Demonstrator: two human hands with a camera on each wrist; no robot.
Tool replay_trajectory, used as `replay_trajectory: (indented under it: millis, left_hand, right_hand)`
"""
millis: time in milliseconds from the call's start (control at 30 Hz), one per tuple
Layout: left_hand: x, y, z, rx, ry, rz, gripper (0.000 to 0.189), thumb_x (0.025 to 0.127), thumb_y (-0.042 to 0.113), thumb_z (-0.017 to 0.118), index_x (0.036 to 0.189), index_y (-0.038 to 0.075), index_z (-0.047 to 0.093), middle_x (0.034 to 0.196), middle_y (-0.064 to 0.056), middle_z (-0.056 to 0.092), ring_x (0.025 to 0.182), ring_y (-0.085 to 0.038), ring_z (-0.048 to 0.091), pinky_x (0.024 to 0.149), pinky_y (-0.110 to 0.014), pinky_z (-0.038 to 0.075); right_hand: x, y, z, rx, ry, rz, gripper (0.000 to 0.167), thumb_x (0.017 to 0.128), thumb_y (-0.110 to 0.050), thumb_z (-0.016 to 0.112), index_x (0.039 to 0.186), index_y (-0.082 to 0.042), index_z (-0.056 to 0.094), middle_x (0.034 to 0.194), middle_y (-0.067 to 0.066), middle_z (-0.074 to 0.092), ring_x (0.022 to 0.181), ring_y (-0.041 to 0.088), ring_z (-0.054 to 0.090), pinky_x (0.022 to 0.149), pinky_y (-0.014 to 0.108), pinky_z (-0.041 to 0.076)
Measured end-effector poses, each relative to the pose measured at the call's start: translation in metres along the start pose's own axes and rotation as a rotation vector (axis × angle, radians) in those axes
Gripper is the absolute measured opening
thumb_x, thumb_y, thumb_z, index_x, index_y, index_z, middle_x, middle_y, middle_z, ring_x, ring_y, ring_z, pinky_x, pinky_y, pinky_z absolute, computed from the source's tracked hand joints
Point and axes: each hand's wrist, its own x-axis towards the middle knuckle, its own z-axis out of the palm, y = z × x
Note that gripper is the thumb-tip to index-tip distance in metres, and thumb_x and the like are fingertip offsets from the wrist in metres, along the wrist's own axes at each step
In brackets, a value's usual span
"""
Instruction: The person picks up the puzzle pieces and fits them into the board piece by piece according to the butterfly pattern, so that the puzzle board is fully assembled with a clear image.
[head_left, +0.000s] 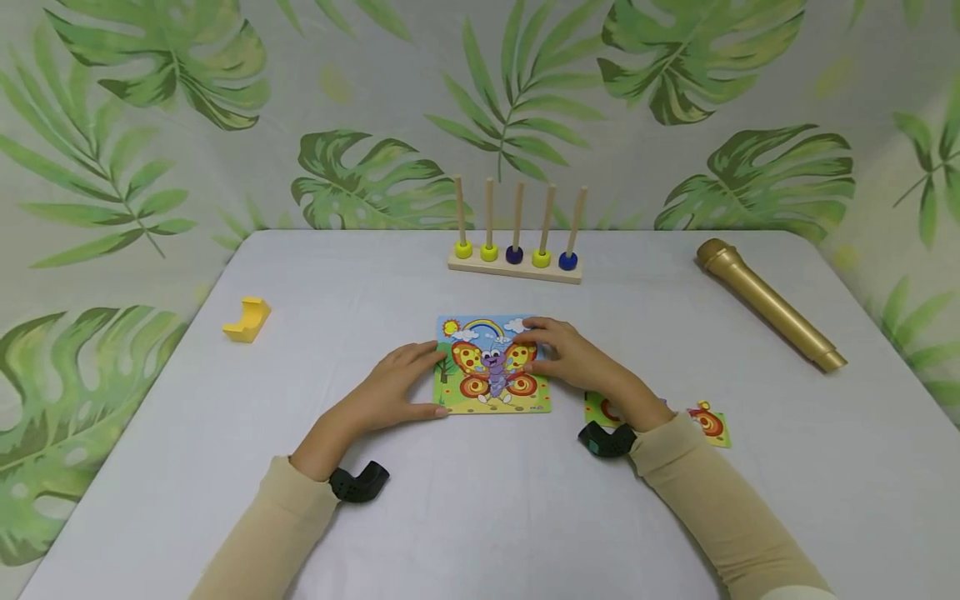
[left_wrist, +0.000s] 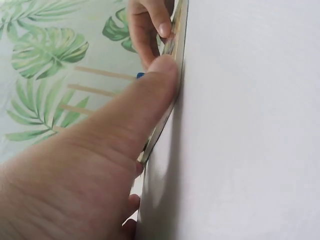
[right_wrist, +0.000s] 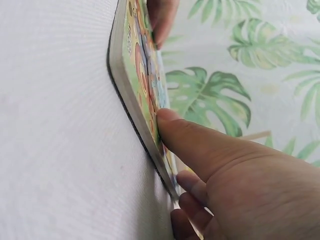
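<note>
A square butterfly jigsaw puzzle (head_left: 495,392) lies picture side up on the table; seams between its pieces show in the right wrist view. At its left side my left hand (head_left: 390,387) rests with fingers extended, fingertips along the left edge and the thumb (left_wrist: 155,82) against the near-left corner. From the other side my right hand (head_left: 573,354) reaches over the upper right of the picture. Its thumb (right_wrist: 185,135) touches the picture face, and its loosely bent fingers lie over the right part and far corner.
Loose picture pieces (head_left: 712,425) lie under and beside my right forearm. Behind the puzzle stands a wooden peg rack (head_left: 516,265) with yellow and blue rings. A gold microphone (head_left: 772,308) lies at the right, and a yellow curved block (head_left: 249,320) at the left.
</note>
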Motion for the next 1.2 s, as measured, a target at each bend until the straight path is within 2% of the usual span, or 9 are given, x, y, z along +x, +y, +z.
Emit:
replay_trajectory:
  millis: [133, 300, 467, 600, 733, 900, 1067, 1200]
  left_hand:
    - [0.0, 0.001, 0.0, 0.005, 0.003, -0.005, 0.083, 0.074, 0.057, 0.063, 0.139, 0.015, 0.034, 0.145, -0.004, 0.025, 0.131, -0.028, 0.018, 0.105, -0.043, 0.014]
    - [0.0, 0.003, 0.0, 0.013, -0.011, -0.018, 0.083, 0.074, 0.057, 0.063, 0.14, 0.016, 0.034, 0.145, -0.003, 0.024, 0.131, -0.028, 0.017, 0.105, -0.043, 0.013]
    - [0.001, 0.002, 0.0, 0.024, -0.005, -0.006, 0.083, 0.074, 0.057, 0.063, 0.14, 0.015, 0.034, 0.145, -0.005, 0.025, 0.131, -0.029, 0.017, 0.105, -0.044, 0.013]
    - [0.001, 0.002, 0.001, 0.039, -0.007, -0.002, 0.084, 0.074, 0.059, 0.061, 0.14, 0.015, 0.033, 0.145, -0.004, 0.024, 0.131, -0.029, 0.017, 0.105, -0.043, 0.013]
    - [0.001, 0.001, 0.001, 0.032, -0.005, 0.0, 0.084, 0.074, 0.059, 0.061, 0.14, 0.015, 0.034, 0.145, -0.004, 0.025, 0.131, -0.029, 0.017, 0.106, -0.043, 0.012]
    - [0.002, 0.0, 0.002, 0.039, -0.014, -0.014, 0.084, 0.073, 0.06, 0.061, 0.14, 0.016, 0.033, 0.146, -0.003, 0.024, 0.132, -0.028, 0.015, 0.106, -0.042, 0.011]
    - [0.001, -0.002, 0.003, 0.037, -0.02, -0.023, 0.085, 0.073, 0.061, 0.06, 0.14, 0.017, 0.032, 0.146, -0.001, 0.022, 0.132, -0.027, 0.014, 0.106, -0.042, 0.011]
    - [0.0, -0.002, 0.003, 0.035, -0.017, -0.028, 0.085, 0.073, 0.061, 0.061, 0.14, 0.017, 0.032, 0.146, -0.001, 0.022, 0.132, -0.027, 0.015, 0.106, -0.042, 0.011]
  right_hand:
    - [-0.001, -0.003, -0.004, -0.003, -0.009, 0.022, 0.045, 0.084, -0.029, 0.063, 0.126, -0.015, 0.053, 0.141, 0.01, 0.03, 0.13, 0.033, 0.019, 0.102, 0.053, 0.017]
    - [-0.007, -0.018, -0.018, 0.044, -0.002, 0.052, 0.054, 0.084, -0.027, 0.064, 0.132, -0.013, 0.043, 0.142, 0.011, 0.026, 0.129, 0.031, 0.023, 0.101, 0.051, 0.021]
    - [-0.026, -0.033, -0.039, 0.067, 0.073, -0.018, 0.06, 0.083, -0.026, 0.066, 0.134, -0.011, 0.039, 0.14, 0.009, 0.03, 0.125, 0.028, 0.03, 0.098, 0.048, 0.03]
    - [-0.05, -0.036, -0.052, 0.031, 0.136, -0.063, 0.062, 0.082, -0.027, 0.066, 0.135, -0.012, 0.037, 0.137, 0.006, 0.035, 0.122, 0.027, 0.034, 0.096, 0.049, 0.031]
    - [-0.075, -0.031, -0.058, 0.01, 0.175, -0.074, 0.066, 0.078, -0.025, 0.071, 0.134, -0.012, 0.038, 0.134, 0.004, 0.038, 0.117, 0.029, 0.038, 0.093, 0.051, 0.033]
    - [-0.099, -0.019, -0.053, 0.03, 0.162, -0.039, 0.071, 0.075, -0.027, 0.074, 0.135, -0.013, 0.037, 0.133, 0.003, 0.039, 0.115, 0.032, 0.038, 0.088, 0.054, 0.034]
    - [-0.11, -0.005, -0.042, 0.055, 0.122, 0.019, 0.075, 0.072, -0.03, 0.075, 0.134, -0.012, 0.037, 0.133, 0.005, 0.039, 0.114, 0.034, 0.038, 0.086, 0.056, 0.035]
    - [-0.11, 0.007, -0.034, 0.038, 0.08, 0.017, 0.078, 0.071, -0.034, 0.076, 0.134, -0.009, 0.037, 0.132, 0.006, 0.04, 0.113, 0.03, 0.04, 0.09, 0.051, 0.036]
